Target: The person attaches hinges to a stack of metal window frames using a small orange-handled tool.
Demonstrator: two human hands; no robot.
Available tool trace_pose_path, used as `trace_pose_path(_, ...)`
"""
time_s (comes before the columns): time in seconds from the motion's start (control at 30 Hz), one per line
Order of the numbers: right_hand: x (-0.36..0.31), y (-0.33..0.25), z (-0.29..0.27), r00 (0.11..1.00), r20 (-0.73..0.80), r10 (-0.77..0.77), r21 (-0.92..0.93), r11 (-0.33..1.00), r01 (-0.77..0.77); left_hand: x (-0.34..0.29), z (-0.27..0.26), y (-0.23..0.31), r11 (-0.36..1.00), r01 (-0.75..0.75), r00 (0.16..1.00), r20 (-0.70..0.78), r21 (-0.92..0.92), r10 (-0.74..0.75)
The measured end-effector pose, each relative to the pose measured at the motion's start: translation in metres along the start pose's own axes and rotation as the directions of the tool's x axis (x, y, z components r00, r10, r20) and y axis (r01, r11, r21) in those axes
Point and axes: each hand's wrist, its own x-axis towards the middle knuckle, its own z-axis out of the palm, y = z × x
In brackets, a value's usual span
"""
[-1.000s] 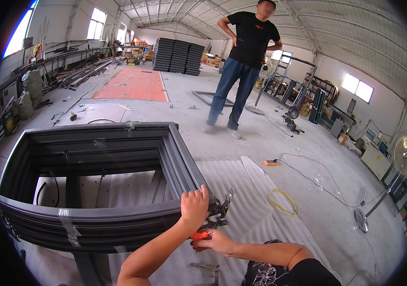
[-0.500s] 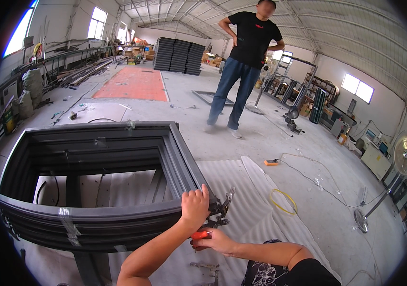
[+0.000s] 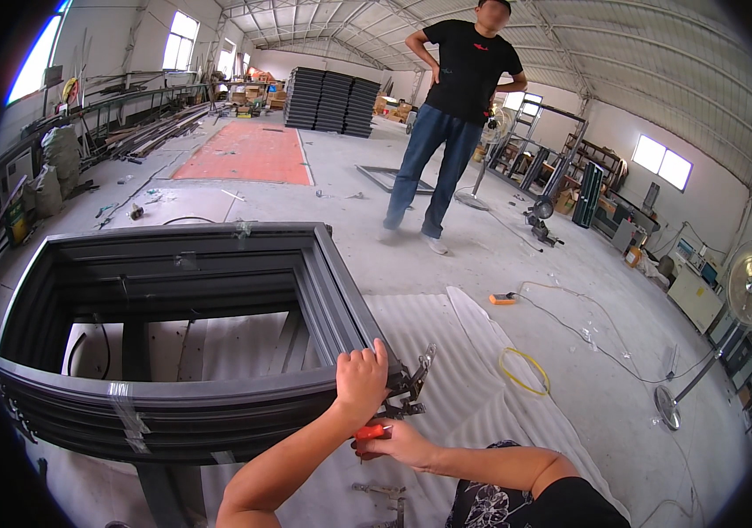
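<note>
Left hand [image 3: 361,385] palm down, thumb extended, right hand [image 3: 407,445] just below, apparently curled

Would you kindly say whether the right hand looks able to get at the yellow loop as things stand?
Probably not yet: the right hand holds a red tool, and the yellow loop lies some way off, though nothing covers it.

Bright daylight from windows [image 3: 660,163], dark bent edges

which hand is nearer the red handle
Right. The right hand holds the red handle; the left hand is just above it in the picture, resting on the near right corner of the dark frame stack.
</note>
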Motion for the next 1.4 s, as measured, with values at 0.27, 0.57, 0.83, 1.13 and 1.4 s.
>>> trace_pose_path(0.27,0.004,0.005,-0.006,0.999,-0.005,0.038,0.062,0.997,-0.037,0.001,0.001,0.000,1.000,0.000,1.000,-0.020,-0.015,0.000)
trace_pose_path(0.57,0.006,0.009,-0.008,1.000,-0.003,0.008,0.013,1.000,-0.008,0.001,0.002,-0.001,1.000,-0.006,1.000,-0.030,-0.009,0.005)
trace_pose_path(0.83,0.000,-0.001,0.001,1.000,-0.020,-0.018,-0.012,1.000,0.018,0.000,0.009,-0.001,1.000,-0.002,0.999,-0.052,-0.018,0.001)
trace_pose_path(1.13,0.000,-0.002,-0.001,1.000,-0.025,-0.007,-0.033,0.999,0.006,-0.001,0.011,-0.001,1.000,-0.007,0.997,-0.072,-0.014,0.006)
trace_pose_path(1.4,0.001,-0.001,-0.017,0.993,0.048,-0.108,-0.259,0.959,0.117,0.001,0.006,-0.003,0.999,-0.011,0.999,-0.047,-0.053,0.008)
